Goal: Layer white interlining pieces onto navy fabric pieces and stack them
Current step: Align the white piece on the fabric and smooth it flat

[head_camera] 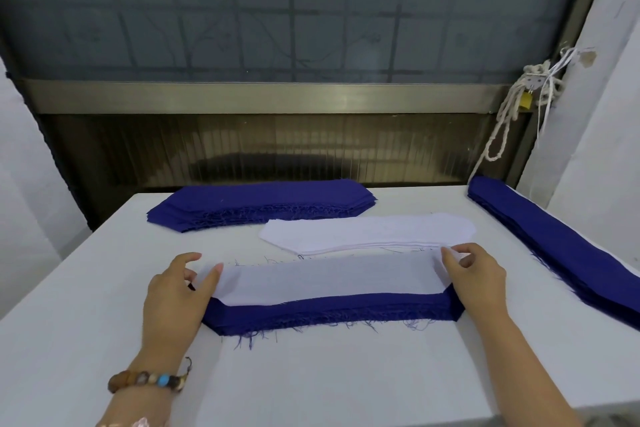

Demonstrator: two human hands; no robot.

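We see both hands working the near stack on the white table [311, 374]. The left hand [176, 291], with a beaded bracelet [149, 380] at the wrist, presses an outstretched finger on the left end of a white interlining piece [329, 279], thumb lifted apart. The right hand [474, 281] pinches the piece's right far corner between thumb and fingertip. The piece lies on the near navy stack [332, 310]. Just beyond lie a white interlining stack [367, 232] and a far navy stack [263, 203]; another navy stack [561, 246] runs along the right edge.
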